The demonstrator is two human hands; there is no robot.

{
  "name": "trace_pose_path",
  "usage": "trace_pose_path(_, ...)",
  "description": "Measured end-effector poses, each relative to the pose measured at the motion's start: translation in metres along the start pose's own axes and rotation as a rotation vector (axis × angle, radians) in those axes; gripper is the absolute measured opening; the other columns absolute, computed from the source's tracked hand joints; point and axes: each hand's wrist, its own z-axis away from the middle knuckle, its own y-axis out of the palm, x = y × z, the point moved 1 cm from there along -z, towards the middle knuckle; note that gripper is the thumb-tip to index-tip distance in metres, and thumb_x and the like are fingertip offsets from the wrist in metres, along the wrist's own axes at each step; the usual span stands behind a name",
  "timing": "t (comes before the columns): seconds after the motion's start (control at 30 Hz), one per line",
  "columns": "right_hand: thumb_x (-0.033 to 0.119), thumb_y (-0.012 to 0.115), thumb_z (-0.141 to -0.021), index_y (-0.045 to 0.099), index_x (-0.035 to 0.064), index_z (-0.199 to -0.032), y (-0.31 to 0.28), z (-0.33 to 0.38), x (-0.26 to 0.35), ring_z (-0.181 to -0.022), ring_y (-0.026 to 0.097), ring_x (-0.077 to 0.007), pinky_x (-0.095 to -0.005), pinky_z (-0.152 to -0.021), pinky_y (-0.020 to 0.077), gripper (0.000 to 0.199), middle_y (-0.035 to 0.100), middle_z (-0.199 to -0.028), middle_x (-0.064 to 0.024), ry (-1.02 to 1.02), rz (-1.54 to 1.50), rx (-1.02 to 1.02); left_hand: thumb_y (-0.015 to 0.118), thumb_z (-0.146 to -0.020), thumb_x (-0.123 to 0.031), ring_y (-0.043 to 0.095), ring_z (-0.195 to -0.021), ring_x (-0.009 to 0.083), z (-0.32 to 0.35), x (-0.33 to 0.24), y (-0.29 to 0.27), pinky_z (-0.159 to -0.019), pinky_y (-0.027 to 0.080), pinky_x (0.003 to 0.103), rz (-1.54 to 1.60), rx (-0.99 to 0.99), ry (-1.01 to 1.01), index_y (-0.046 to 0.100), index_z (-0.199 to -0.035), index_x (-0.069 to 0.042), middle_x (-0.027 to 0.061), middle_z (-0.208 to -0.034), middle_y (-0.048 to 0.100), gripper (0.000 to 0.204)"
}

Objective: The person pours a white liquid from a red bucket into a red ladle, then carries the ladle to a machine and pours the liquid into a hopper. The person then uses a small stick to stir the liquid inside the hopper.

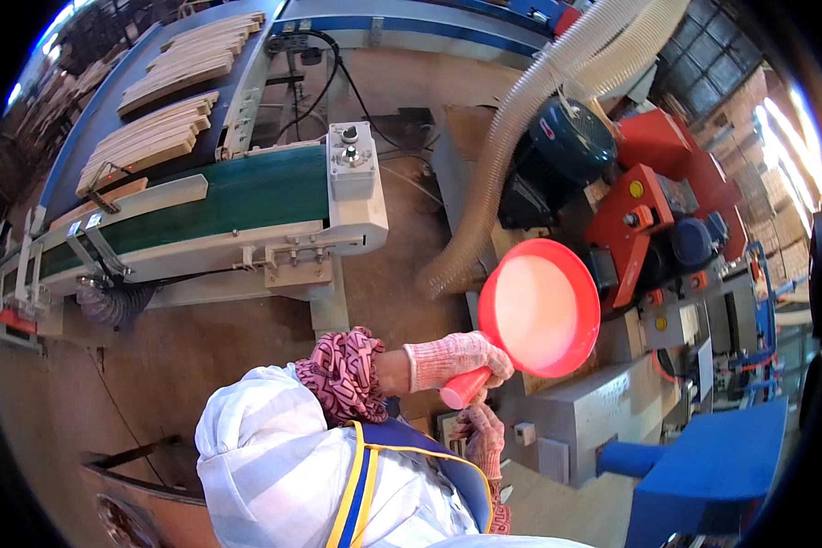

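A round red plastic dipper (pixel 592 320) holds a milky white liquid (pixel 536 309) that covers its bottom. My left hand (pixel 461 361), in a pinkish knit glove, is wrapped round the dipper's short handle, whose end sticks out below the fingers. The bowl is held out to the right, over the machinery. Closer to my body is my right hand (pixel 480 438), in the same kind of glove. Its fingers are curled in, and whatever they may hold is hidden. It is apart from the dipper.
A green conveyor belt (pixel 274 196) ends at a grey control box (pixel 352 160). Wooden strips (pixel 151 137) lie in rows on the table beyond. At right stand a dark motor (pixel 566 142), a clear ribbed hose (pixel 489 192), red machinery (pixel 630 224), a grey metal housing (pixel 603 411) and a blue chute (pixel 703 484).
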Motion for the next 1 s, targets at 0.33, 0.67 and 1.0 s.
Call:
trace_pose_path(0.33, 0.014, 0.060, -0.093, 0.062, -0.0028, -0.118, -0.022, -0.141, 0.058, -0.054, 0.053, -0.0126, -0.0262, -0.048, 0.0478, 0.031, 0.060, -0.077, -0.0072, 0.124, 0.046, 0.101, 0.065, -0.085, -0.016, 0.056, -0.046, 0.0155, -0.038, -0.074, -0.025, -0.042, 0.045, 0.029, 0.075, -0.178, 0.165, 0.059, -0.090, -0.002, 0.0029, -0.066, 0.057, 0.016)
trace_pose_path(0.67, 0.016, 0.060, -0.093, 0.061, 0.0002, -0.116, 0.001, -0.272, 0.152, -0.053, 0.047, -0.0106, -0.0247, -0.046, 0.0393, 0.027, 0.057, -0.076, -0.0056, 0.248, 0.196, 0.283, 0.067, -0.083, -0.024, 0.058, -0.046, 0.0163, -0.058, -0.155, -0.042, -0.041, 0.046, 0.029, 0.078, -0.370, 0.398, 0.059, -0.098, 0.001, 0.0044, -0.064, 0.057, 0.030)
trace_pose_path(1.0, 0.017, 0.060, -0.092, 0.061, -0.0006, -0.117, 0.131, -0.419, 0.206, -0.055, 0.046, -0.0074, -0.0224, -0.048, 0.0381, 0.030, 0.055, -0.077, -0.0032, 0.194, 0.344, 0.633, 0.066, -0.085, -0.029, 0.059, -0.049, 0.0149, -0.054, -0.239, -0.086, -0.042, 0.046, 0.028, 0.033, -0.493, 0.634, 0.059, -0.106, 0.006, 0.0037, -0.064, 0.057, 0.041)
